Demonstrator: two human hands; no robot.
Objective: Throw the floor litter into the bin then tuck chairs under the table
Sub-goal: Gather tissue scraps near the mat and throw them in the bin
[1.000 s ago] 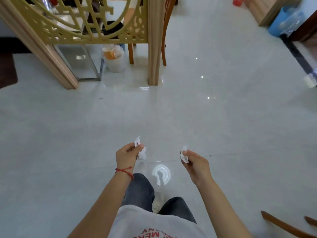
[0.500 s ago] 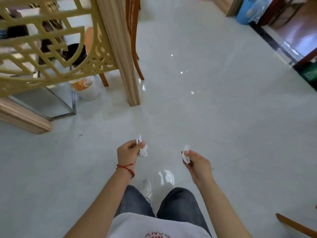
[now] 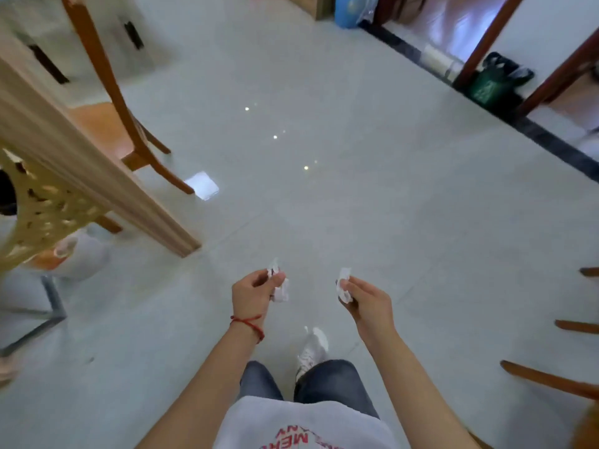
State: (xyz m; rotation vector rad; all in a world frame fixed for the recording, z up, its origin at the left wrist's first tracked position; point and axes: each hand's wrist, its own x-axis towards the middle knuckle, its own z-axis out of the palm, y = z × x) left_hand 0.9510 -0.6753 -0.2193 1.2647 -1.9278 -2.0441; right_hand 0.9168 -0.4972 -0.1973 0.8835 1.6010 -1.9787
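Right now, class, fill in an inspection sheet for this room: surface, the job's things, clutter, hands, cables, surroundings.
Surface: pale glossy tiled floor with light reflections; no loose litter seen on it.
Job's things: crumpled white paper scrap in the left hand; second white scrap in the right hand; white bin with orange contents at left, behind the partition; green bin with a black liner at upper right; wooden chair at left.
Clutter: blue container at the top edge.
Hands: left hand pinches its scrap; right hand pinches its scrap.
Cables: nothing seen.
Surroundings: wooden lattice partition; more chair parts at right.
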